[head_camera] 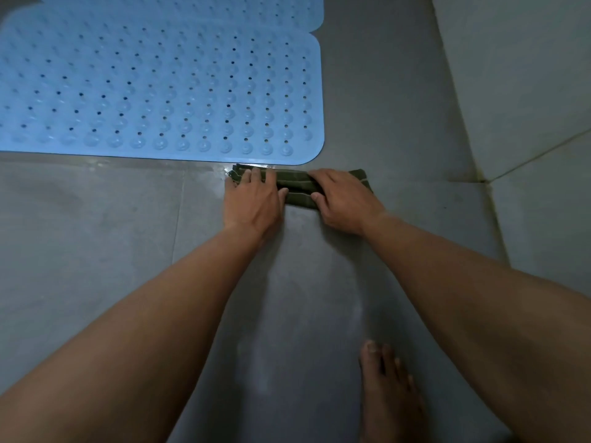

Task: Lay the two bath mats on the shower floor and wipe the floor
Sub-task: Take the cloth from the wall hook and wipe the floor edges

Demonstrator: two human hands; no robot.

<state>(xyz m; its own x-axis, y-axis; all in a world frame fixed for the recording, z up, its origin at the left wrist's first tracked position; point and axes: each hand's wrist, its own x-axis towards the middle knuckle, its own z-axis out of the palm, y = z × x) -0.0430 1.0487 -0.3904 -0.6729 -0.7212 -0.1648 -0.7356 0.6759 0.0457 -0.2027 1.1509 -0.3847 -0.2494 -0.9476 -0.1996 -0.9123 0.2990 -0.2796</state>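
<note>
In the upper left of the frame we see two blue perforated bath mats, the near mat (160, 91) and the far mat (192, 8), lying flat and side by side on the grey tiled floor (96, 251). At centre, just below the near mat's edge, our left hand (252, 199) presses flat on a folded dark green cloth (297, 187), while our right hand (342, 199) grips its other end, fingers curled over it.

A bare foot (388, 394) shows at the bottom edge. A pale tiled wall (518, 75) (one dark grout seam) rises at the right.
</note>
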